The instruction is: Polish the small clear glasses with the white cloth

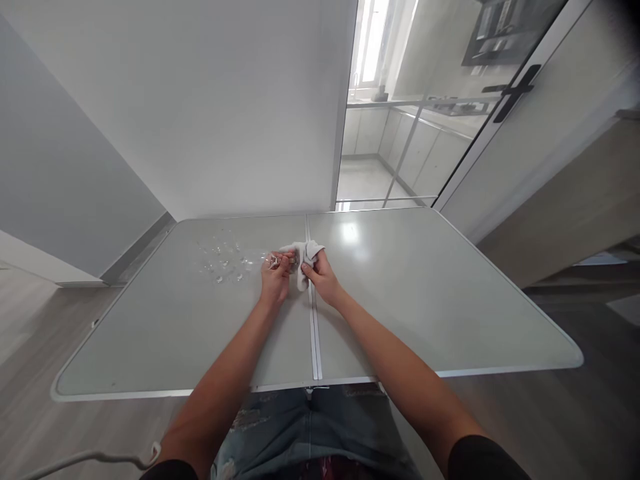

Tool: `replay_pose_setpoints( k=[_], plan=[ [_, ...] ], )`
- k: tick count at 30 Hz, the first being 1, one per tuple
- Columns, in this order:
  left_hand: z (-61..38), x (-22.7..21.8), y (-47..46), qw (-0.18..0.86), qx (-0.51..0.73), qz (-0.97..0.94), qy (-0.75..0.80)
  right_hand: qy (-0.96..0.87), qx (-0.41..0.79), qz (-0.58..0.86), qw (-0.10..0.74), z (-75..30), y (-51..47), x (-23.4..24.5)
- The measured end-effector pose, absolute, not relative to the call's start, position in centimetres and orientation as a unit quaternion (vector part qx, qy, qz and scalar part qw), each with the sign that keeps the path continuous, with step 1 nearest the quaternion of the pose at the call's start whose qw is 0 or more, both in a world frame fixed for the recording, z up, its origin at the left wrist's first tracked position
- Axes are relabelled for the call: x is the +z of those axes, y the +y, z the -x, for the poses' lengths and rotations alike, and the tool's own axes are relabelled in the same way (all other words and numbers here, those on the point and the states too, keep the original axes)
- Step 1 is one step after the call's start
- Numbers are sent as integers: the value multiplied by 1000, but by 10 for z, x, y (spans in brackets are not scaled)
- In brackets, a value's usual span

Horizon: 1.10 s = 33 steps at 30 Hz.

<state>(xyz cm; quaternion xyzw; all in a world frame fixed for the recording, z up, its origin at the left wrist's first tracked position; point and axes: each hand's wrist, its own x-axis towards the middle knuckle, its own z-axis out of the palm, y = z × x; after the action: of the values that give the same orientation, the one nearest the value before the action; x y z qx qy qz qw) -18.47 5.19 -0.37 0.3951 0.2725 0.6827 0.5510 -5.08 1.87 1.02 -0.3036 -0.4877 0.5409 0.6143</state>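
Note:
My left hand (275,280) is closed around a clear, shiny glass-like object (258,257), whose exact kind I cannot make out. Part of it pokes out to the left of my fingers, and the rest is hidden by the hand and the cloth. A white cloth (311,251) is bunched in my right hand (325,279), pressed against the clear object's right end. One end of the cloth hangs down between the two hands. Both hands are together over the middle of the table, near its far side.
Clear glinting spots, like water drops (223,263), are scattered on the pale folding table (440,300) left of my hands. A metal seam (315,340) runs down its middle. Behind stand a white wall (250,120) and a glass door with a black handle (517,92).

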Motion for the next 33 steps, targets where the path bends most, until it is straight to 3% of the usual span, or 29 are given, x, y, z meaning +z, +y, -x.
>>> replay_pose_setpoints(
  k=[4, 11, 15, 19, 24, 27, 33],
  plan=[
    [186, -4, 52, 563, 674, -393, 272, -494, 537, 302, 613, 52, 19, 8],
    [183, -3, 54, 581, 663, -376, 286, -543, 417, 408, 604, 47, 18, 4],
    [183, -1, 52, 569, 638, -416, 309, -478, 440, 364, 668, 45, 18, 13],
    [177, -1, 44, 554, 568, -507, 337, -400, 440, 338, 730, 40, 17, 25],
    [171, -5, 36, 585, 462, -601, 287, -436, 459, 357, 687, 34, 13, 25],
    [176, -2, 35, 596, 407, -634, 279, -526, 372, 375, 667, 24, 14, 19],
    [189, 10, 32, 517, 338, -718, 320, -765, 108, 349, 530, -1, 20, 21]
  ],
)
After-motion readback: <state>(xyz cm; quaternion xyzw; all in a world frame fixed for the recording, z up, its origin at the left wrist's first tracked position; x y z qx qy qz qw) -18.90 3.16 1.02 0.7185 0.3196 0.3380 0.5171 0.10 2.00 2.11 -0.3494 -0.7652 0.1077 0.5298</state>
